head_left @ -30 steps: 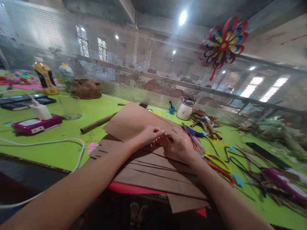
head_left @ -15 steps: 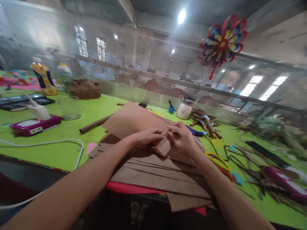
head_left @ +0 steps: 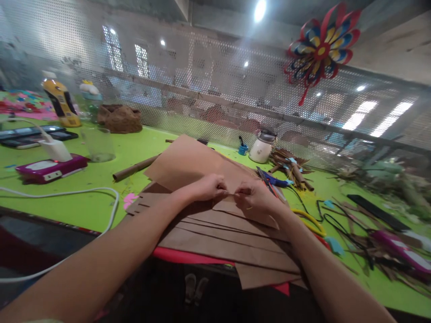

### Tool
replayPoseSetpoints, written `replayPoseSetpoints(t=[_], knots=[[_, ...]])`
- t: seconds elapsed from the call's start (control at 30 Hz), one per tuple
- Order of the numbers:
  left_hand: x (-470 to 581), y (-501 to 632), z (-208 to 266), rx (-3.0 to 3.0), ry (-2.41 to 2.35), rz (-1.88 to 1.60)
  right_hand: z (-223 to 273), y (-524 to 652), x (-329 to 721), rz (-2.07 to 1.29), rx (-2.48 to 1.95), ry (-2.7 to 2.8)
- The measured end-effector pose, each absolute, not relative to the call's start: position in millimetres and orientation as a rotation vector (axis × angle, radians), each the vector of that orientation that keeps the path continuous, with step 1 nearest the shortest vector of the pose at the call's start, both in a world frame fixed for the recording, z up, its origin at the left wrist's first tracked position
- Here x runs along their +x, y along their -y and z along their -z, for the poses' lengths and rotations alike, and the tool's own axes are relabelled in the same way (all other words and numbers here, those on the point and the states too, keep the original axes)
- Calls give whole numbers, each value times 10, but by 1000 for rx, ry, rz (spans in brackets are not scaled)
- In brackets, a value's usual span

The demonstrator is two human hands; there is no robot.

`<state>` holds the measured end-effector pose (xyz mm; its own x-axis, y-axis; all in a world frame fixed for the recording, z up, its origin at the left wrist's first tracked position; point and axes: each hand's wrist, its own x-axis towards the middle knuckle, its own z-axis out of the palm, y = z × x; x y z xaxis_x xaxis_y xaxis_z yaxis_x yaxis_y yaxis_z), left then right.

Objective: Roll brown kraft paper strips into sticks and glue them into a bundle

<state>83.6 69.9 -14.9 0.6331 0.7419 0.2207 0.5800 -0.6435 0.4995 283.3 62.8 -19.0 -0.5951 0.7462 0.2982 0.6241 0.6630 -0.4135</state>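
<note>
Bare hands meet over a bright green worktop (head_left: pixel 161 142), fingertips closed in a narrow pinch on both sides. The left hand (head_left: pixel 211 187) and the right hand (head_left: pixel 258 196) stand slightly apart, knuckles raised, with a thin pale strand (head_left: pixel 231 194) running between them; its ends disappear into each grip, and its material is too fine to make out. The strand lies directly at the fingertips, right of the left grip and left of the right one.

Beneath and beyond the hands spreads a large sheet of smooth brown paper (head_left: pixel 185 161), its far left part lifted above layered flat brown sheets (head_left: pixel 215 244) at the near edge. A slim brown paper tube (head_left: pixel 134 168) rests to the left, beyond a pink flower-shaped cutout (head_left: pixel 129 201). To the right of the right hand lie a blue-handled tool (head_left: pixel 278 181) and a curved yellow handle (head_left: pixel 314 223). Farther back stands a squat white jar with a dark top (head_left: pixel 261 150).
</note>
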Motion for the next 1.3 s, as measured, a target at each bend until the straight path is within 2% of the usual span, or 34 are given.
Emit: replayPoseSetpoints(t=[0.57,0.9,1.3], knots=[[843,-655,184,2723,-1283,-491,265,-602,2783,60,-1059,2681],[830,-654,144,2542,-1295,-431,226,-542,2739,175,-1062,2762],[859,-551,53,2725,-1251,-314,181,-403,2690,335,-1086,2803]])
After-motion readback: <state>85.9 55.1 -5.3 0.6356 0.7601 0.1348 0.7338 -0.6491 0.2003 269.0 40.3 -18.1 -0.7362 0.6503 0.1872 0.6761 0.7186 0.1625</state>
